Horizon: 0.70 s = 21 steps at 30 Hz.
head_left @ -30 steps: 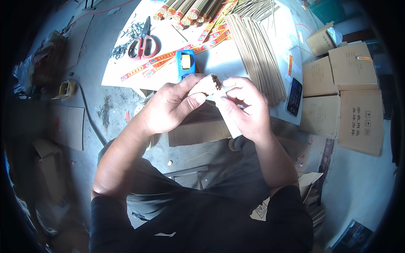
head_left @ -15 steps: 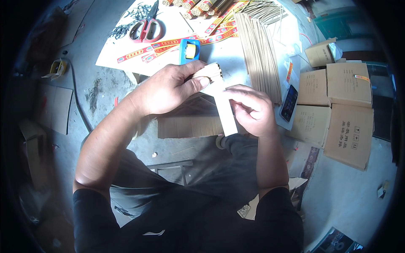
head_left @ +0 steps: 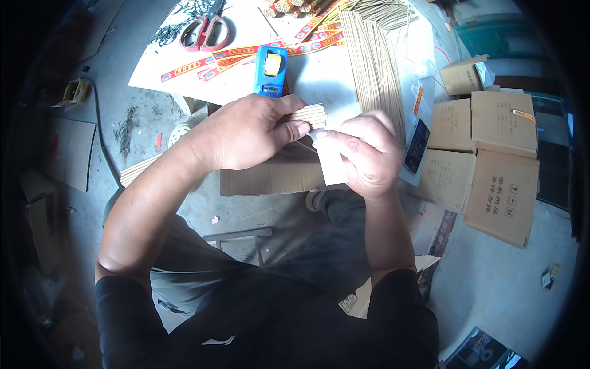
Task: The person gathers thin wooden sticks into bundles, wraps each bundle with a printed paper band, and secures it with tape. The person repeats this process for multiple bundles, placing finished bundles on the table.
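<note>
My left hand (head_left: 255,132) is closed around a bundle of thin tan incense sticks (head_left: 311,115), with their ends showing past its thumb. Similar sticks emerge beyond my left forearm, apparently the same bundle's other end. Just right of that bundle, my right hand (head_left: 369,154) pinches a pale paper strip (head_left: 332,165) between thumb and fingers. The strip's upper end meets the bundle near my left thumb, and its lower part hangs down. Right above my left hand, a blue tape dispenser (head_left: 268,85) with a yellow core rests on the white table.
Red-handled scissors (head_left: 204,34), red-and-yellow printed strips (head_left: 184,69) and dark ties (head_left: 174,31) lie on the table (head_left: 157,58). Loose sticks (head_left: 375,67), wrapped bundles (head_left: 289,8) and a phone (head_left: 417,146) are there too. Cardboard boxes (head_left: 501,197) stand at right.
My right hand has moved up along the paper strip, nearer the bundle, and less of the strip hangs below. The view has shifted slightly, showing more of the tape dispenser.
</note>
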Tool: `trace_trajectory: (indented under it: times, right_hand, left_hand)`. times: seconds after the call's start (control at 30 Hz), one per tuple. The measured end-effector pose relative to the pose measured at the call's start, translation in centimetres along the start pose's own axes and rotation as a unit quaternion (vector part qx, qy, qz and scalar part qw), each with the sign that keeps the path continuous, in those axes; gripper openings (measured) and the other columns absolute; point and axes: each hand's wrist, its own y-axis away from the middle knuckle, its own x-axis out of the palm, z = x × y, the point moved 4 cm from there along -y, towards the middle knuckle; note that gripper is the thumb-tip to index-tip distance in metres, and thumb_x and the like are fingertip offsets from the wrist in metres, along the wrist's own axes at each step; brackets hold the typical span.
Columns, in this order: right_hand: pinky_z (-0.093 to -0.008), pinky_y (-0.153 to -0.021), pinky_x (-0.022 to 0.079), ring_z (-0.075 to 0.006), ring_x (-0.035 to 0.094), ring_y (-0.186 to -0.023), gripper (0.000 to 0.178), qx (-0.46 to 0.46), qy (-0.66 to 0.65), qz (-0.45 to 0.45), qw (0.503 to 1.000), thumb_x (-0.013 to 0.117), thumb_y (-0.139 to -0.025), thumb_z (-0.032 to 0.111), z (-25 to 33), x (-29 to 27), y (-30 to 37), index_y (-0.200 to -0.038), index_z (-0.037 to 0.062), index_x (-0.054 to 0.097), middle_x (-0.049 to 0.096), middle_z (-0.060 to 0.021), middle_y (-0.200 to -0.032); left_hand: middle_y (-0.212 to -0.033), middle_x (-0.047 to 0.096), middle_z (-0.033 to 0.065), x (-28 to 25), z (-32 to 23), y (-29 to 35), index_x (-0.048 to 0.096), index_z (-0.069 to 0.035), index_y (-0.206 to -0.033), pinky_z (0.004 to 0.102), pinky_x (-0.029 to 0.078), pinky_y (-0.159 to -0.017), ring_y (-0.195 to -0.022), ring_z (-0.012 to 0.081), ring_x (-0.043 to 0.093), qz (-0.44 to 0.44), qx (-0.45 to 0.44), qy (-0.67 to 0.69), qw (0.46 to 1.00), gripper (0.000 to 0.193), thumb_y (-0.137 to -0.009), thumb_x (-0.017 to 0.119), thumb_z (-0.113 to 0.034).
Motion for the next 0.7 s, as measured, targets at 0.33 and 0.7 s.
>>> trace_trajectory:
  times: [0.33,0.7]
  right_hand:
    - [-0.0439,-0.094,0.059,-0.0365,0.073,-0.111,0.022,-0.019,-0.032,0.025,0.999,0.080,-0.076,0.003,-0.5,0.1,-0.7,-0.097,0.0020,0.076,0.077,-0.0183,-0.118]
    - [-0.0418,-0.091,0.063,-0.0308,0.080,-0.095,0.013,0.074,-0.087,0.029,0.993,0.079,-0.080,-0.006,-0.8,0.7,-0.2,-0.092,-0.0042,0.075,0.080,-0.0162,-0.095]
  left_hand:
    - [-0.099,0.077,0.0192,1.7,-0.3,0.9,0.068,-0.008,-0.130,0.0491,0.057,-0.091,-0.098,0.0393,0.074,-0.013,0.062,-0.032,0.997,0.034,-0.105,0.063,-0.031]
    - [-0.093,0.077,0.0202,1.2,-0.8,1.2,0.069,-0.005,-0.128,0.0500,0.058,-0.087,-0.094,0.0387,0.074,-0.023,0.073,-0.100,0.992,0.036,-0.102,0.066,-0.031]
